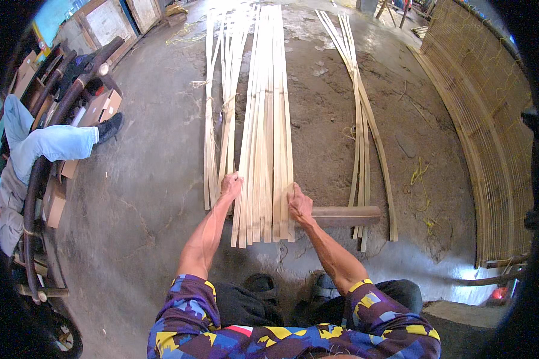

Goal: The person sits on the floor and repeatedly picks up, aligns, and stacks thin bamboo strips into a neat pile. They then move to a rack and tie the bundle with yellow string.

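Note:
A wide row of long, pale bamboo strips [263, 149] stretches away from me, its near ends uneven. My left hand [230, 185] is closed at the left edge of this row, fingers curled against the outer strip. At the opposite edge my right hand [299, 200] is likewise closed on the outer strip. The fingertips of both hands are partly hidden. Just left of the row lie narrower bundles of strips [211, 131], tied partway along. A half-round bamboo piece [347, 216] lies crosswise beside my right hand.
More loose strips [360, 119] lie to the right, crossing over each other. A large woven bamboo screen [485, 119] stands along the right side. At left, a person's leg [60, 142] rests over a bamboo bench [33, 209], near cardboard boxes [102, 110]. Yellow string [422, 179] lies on the floor.

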The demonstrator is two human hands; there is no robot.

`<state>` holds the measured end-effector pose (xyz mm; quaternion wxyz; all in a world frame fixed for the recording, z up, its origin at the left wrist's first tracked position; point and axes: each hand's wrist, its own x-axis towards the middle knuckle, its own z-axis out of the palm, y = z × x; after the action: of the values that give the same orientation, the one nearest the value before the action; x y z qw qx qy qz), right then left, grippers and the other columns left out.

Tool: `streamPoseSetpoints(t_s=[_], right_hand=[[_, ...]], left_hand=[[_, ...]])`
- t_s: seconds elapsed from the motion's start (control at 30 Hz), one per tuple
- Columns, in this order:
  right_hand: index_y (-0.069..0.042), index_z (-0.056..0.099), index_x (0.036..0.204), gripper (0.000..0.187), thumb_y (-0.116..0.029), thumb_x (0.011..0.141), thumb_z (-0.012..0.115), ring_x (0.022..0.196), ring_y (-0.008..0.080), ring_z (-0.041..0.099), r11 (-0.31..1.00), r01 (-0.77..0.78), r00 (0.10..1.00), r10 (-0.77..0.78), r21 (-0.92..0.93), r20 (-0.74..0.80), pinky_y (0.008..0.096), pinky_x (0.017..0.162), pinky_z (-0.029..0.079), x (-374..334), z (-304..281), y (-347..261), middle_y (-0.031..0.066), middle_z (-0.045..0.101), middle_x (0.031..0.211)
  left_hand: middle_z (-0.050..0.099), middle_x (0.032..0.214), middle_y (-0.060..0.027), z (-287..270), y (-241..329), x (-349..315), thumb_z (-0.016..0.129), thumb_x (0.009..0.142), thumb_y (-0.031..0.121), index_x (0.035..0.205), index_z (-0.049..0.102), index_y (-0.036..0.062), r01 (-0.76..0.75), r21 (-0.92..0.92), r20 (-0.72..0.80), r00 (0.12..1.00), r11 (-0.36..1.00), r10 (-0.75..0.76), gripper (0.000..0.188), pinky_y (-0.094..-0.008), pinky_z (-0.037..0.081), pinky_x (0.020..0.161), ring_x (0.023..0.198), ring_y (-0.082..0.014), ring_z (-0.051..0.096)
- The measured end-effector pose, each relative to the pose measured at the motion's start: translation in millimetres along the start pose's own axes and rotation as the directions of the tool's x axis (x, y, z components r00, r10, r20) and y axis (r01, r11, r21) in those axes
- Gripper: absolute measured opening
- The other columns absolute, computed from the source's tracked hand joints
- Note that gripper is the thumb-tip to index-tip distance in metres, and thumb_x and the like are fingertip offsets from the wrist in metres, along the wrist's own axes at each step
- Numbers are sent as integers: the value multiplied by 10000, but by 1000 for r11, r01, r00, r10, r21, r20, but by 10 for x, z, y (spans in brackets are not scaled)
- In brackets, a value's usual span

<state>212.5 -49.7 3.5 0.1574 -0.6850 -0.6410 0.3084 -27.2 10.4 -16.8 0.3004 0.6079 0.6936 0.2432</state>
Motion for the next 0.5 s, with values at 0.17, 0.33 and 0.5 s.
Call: streamPoseSetpoints(t_s=[0.17, 0.33, 0.5], right_hand=[[-118, 373, 1176, 442, -311, 787, 457, 815, 341, 564, 996, 3, 994, 6, 85, -112, 466, 717, 405, 40, 77, 0, 184, 591, 852], [-106, 363, 1186, 455, -315, 791, 445, 850, 361, 547, 996, -45, 995, 52, 79, -91, 460, 745, 401, 53, 111, 55, 191, 581, 906], [-98, 351, 1199, 471, -318, 793, 443, 853, 369, 543, 993, 2, 995, 10, 116, -104, 464, 745, 402, 29, 78, 27, 197, 575, 922]], left_hand=[[583, 763, -177, -16, -18, -13, 502, 725, 206, 991, 571, 67, 19, -73, 41, 999, 997, -16, 308, -379, 424, 672, 742, -298, 561], [580, 789, -186, -14, -45, -7, 512, 727, 205, 979, 563, 62, -39, -62, -26, 999, 997, 37, 295, -372, 418, 686, 769, -300, 557], [583, 831, -189, -15, -72, 25, 496, 743, 214, 942, 558, 47, 3, -18, 11, 1000, 1000, -3, 267, -377, 419, 717, 810, -318, 556]])
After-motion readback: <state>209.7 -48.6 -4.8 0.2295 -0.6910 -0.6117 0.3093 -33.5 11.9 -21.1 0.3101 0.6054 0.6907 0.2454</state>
